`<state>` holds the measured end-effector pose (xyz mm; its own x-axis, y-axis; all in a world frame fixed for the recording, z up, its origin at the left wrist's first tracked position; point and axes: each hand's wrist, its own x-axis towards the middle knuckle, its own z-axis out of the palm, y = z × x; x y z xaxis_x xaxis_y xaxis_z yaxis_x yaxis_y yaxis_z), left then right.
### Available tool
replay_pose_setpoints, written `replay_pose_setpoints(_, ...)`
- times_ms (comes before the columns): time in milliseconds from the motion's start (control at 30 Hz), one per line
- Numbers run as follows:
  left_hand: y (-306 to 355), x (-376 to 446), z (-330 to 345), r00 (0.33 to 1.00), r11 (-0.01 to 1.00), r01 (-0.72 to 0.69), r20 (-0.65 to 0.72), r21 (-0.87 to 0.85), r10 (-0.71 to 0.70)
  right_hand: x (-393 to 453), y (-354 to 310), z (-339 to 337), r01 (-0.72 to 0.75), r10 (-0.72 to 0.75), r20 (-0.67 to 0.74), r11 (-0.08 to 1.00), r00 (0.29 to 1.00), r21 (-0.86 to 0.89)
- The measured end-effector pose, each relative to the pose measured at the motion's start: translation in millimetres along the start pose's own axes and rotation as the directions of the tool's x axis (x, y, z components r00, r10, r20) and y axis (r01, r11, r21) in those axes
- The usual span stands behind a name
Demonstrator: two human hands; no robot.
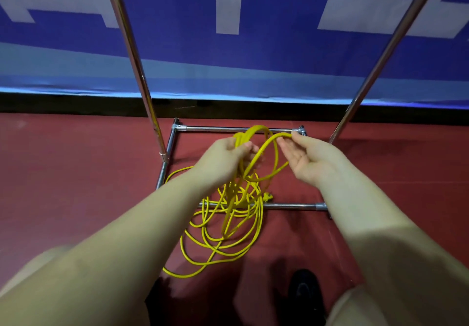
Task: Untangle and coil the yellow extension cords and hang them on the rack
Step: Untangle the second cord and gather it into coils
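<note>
A yellow extension cord (229, 224) lies in loose tangled loops on the red floor, across the rack's base. My left hand (225, 155) is closed around several gathered loops of it, held above the pile. My right hand (304, 158) pinches one strand at its fingertips, forming an arch between the two hands. A yellow plug end (267, 196) rests by the front base bar. The chrome rack (137, 72) stands ahead, its two uprights rising out of view; its top bar is not visible.
The rack's rectangular base frame (291, 206) sits on the red floor. A blue and white banner (228, 46) covers the wall behind. A dark shoe (303, 292) shows at the bottom, near the cord's closest loop.
</note>
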<state>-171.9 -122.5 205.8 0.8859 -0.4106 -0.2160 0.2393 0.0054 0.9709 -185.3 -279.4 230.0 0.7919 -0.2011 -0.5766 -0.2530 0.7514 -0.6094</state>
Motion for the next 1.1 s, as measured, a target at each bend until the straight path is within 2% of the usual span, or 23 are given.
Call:
replay_pose_setpoints(100, -1.8, -2.8, 7.5, 0.989, 0.998, 0.054, 0.140, 0.018, -0.056, 2.7, -5.7, -3.3, 0.010, -0.006, -0.040, 0.993, 0.999, 0.114)
replay_pose_setpoints(200, -2.5, -4.9, 6.8, 0.971, 0.985, 0.027, 0.230, 0.168, -0.065, 2.9, -11.5, -4.9, 0.022, -0.018, -0.039, 0.993, 0.999, 0.118)
replay_pose_setpoints(267, -2.5, -3.9, 5.5, 0.977, 0.983, 0.026, 0.206, 0.184, -0.064, 1.2, -14.8, -5.2, 0.001, -0.001, 0.016, 1.000, 1.000, -0.001)
replay_pose_setpoints(333, -1.7, -1.7, 4.6, 0.990, 0.995, 0.067, 0.123, 0.076, -0.076, -1.4, -14.4, -4.7, 0.021, 0.005, 0.083, 0.951, 0.997, -0.307)
replay_pose_setpoints(367, -1.0, -0.3, 4.1, 0.994, 0.997, 0.082, 0.072, 0.000, -0.082, -3.8, -11.3, -4.3, 0.075, -0.019, 0.110, 0.845, 0.994, -0.530)
replay_pose_setpoints(400, -0.4, 1.4, 3.7, 0.996, 0.993, 0.086, 0.015, -0.076, -0.085, -6.4, -5.6, -4.0, 0.141, -0.049, 0.146, 0.666, 0.988, -0.732)
replay_pose_setpoints(433, 0.4, 2.7, 2.9, 0.995, 0.986, 0.080, -0.044, -0.148, -0.087, -9.7, 1.6, -3.9, 0.210, -0.075, 0.198, 0.456, 0.977, -0.865)
replay_pose_setpoints(500, 1.8, 6.2, -0.3, 0.983, 0.954, 0.055, -0.154, -0.295, -0.104, -15.2, 17.4, -4.2, 0.345, -0.052, 0.341, 0.099, 0.939, -0.934)
replay_pose_setpoints(533, 3.0, 7.7, -2.1, 0.974, 0.930, 0.043, -0.194, -0.366, -0.121, -16.0, 24.7, -4.9, 0.403, -0.010, 0.404, -0.021, 0.915, -0.915)
replay_pose_setpoints(567, 4.2, 8.9, -4.1, 0.964, 0.905, 0.032, -0.225, -0.424, -0.139, -15.2, 31.6, -5.9, 0.450, 0.040, 0.448, -0.084, 0.893, -0.889)
replay_pose_setpoints(667, 8.9, 10.2, -10.1, 0.941, 0.872, 0.006, -0.292, -0.490, -0.171, -8.2, 45.7, -8.4, 0.530, 0.095, 0.523, -0.076, 0.847, -0.845)
replay_pose_setpoints(767, 13.3, 10.7, -17.2, 0.926, 0.863, -0.016, -0.333, -0.505, -0.177, -4.0, 48.1, -10.7, 0.543, 0.121, 0.531, -0.114, 0.839, -0.832)
replay_pose_setpoints(833, 15.6, 10.8, -23.3, 0.923, 0.855, -0.027, -0.341, -0.517, -0.177, -4.4, 43.5, -9.4, 0.552, 0.073, 0.548, -0.067, 0.834, -0.831)
replay_pose_setpoints(867, 16.4, 11.0, -26.8, 0.923, 0.849, -0.030, -0.340, -0.528, -0.179, -6.9, 39.4, -7.0, 0.561, 0.013, 0.561, 0.013, 0.827, -0.828)
replay_pose_setpoints(933, 17.5, 11.4, -33.1, 0.924, 0.860, -0.010, -0.333, -0.510, -0.186, -12.1, 29.1, -1.7, 0.568, -0.129, 0.554, 0.250, 0.822, -0.784)
replay_pose_setpoints(1000, 18.0, 10.1, -36.4, 0.934, 0.903, 0.049, -0.300, -0.426, -0.192, -16.3, 19.1, 1.3, 0.527, -0.222, 0.481, 0.446, 0.848, -0.724)
replay_pose_setpoints(1100, 17.8, 8.0, -37.6, 0.947, 0.942, 0.118, -0.249, -0.313, -0.201, -17.8, 11.7, 1.0, 0.394, -0.205, 0.345, 0.625, 0.916, -0.674)
